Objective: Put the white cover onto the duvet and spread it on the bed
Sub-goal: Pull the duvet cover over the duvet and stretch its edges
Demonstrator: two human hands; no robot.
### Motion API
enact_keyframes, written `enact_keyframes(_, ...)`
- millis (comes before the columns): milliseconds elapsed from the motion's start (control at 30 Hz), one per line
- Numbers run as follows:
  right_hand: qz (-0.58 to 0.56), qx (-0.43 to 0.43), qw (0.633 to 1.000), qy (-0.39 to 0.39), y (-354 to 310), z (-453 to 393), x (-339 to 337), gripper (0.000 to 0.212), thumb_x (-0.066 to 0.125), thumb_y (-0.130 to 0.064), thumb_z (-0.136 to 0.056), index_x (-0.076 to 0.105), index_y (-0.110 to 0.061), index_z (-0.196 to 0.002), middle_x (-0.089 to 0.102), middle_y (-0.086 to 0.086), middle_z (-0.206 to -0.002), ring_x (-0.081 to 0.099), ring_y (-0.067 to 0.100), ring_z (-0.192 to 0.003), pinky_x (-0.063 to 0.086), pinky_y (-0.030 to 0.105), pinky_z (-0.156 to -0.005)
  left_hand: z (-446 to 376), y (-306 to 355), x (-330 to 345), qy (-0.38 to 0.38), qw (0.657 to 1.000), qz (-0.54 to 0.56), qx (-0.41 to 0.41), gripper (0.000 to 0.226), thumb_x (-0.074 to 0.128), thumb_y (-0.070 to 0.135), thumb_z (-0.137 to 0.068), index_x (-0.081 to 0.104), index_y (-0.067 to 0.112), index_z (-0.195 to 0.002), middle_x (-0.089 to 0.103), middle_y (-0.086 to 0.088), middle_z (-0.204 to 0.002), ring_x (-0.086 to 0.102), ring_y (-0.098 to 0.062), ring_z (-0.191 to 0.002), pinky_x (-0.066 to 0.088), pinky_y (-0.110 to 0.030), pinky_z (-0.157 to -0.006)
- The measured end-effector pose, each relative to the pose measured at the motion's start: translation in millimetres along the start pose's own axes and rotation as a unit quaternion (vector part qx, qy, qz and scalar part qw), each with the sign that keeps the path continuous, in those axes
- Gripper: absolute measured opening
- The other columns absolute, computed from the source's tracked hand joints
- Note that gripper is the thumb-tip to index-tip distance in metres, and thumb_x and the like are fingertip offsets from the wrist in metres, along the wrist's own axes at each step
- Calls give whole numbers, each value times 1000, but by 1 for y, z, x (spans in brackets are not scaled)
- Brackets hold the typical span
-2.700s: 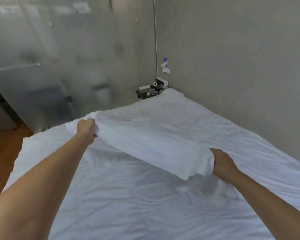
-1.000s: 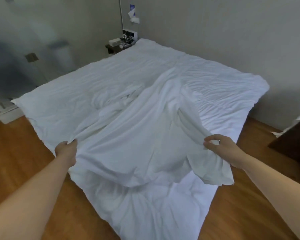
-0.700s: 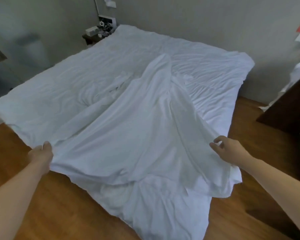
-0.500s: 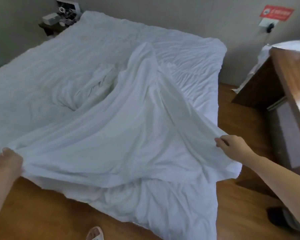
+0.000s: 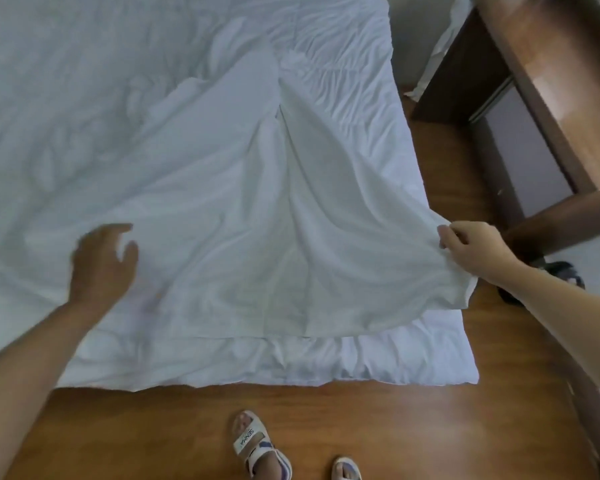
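The white cover [image 5: 222, 209] lies pulled over the near half of the bed, creased into a long ridge up its middle. Under it the white duvet [image 5: 291, 365] shows as a puffy band along the bed's foot edge. My right hand [image 5: 471, 251] pinches the cover's right edge, held just off the bed's right side. My left hand [image 5: 101, 265] is over the cover at the left with fingers spread and blurred; it holds nothing.
Brown wooden floor [image 5: 153, 438] runs along the bed's foot, where my sandalled feet [image 5: 257, 448] stand. A wooden desk [image 5: 551, 98] stands close on the right, with a narrow strip of floor between it and the bed. A dark shoe [image 5: 555, 271] lies behind my right forearm.
I stepped back from the bed's middle to its foot, dragging the cover toward me. My left hand let go of the cover's left edge and opened; my right hand kept its pinch.
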State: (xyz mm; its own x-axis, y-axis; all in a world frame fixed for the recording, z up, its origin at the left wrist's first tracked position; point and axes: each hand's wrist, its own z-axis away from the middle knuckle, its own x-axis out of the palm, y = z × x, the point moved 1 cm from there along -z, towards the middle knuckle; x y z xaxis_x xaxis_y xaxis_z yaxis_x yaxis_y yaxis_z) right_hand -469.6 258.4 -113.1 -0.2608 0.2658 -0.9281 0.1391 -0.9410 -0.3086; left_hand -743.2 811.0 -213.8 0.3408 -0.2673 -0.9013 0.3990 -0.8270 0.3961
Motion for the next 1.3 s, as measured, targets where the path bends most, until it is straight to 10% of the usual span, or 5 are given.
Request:
enact_keyframes(167,73,-39,995,-51,53,12,71,47,41,-48,-102,62,-14,-77,62,-2,-65,59,16,-59,56,47,-68,85,150,155,-424,881,-103,181,89,50,68,-90,5,39,-161,2,-2,-170,9,-28,-155,14,-49,-123)
enact_keyframes(367,-40,157,987,-23,142,29,156,65,68,-40,-94,38,-23,-149,46,6,-146,51,28,-126,49,47,-105,121,165,233,-178,973,-2,150,21,66,25,-90,68,22,-111,66,-6,-116,64,-35,-105,47,-47,-86)
enact_keyframes(733,-414,285,864,26,173,14,199,44,54,-44,-99,56,-2,-107,56,13,-94,56,28,-72,44,35,-55,65,243,168,12,959,268,-88,19,65,36,-98,64,18,-94,64,4,-84,59,-23,-83,43,-33,-69)
enact_keyframes(1167,-235,298,919,-108,241,31,114,45,57,-55,-99,66,-12,-105,59,11,-85,44,22,-62,31,26,-51,62,246,197,-234,919,-127,291,69,59,86,-70,56,39,-121,61,13,-109,58,-13,-102,50,-34,-79)
enact_keyframes(1300,-132,187,967,-110,242,73,151,65,48,-72,-93,73,-13,-84,70,6,-77,62,22,-59,45,28,-51,110,210,254,-225,912,-97,330,53,78,27,-74,55,30,-122,63,3,-112,65,-26,-100,54,-38,-79)
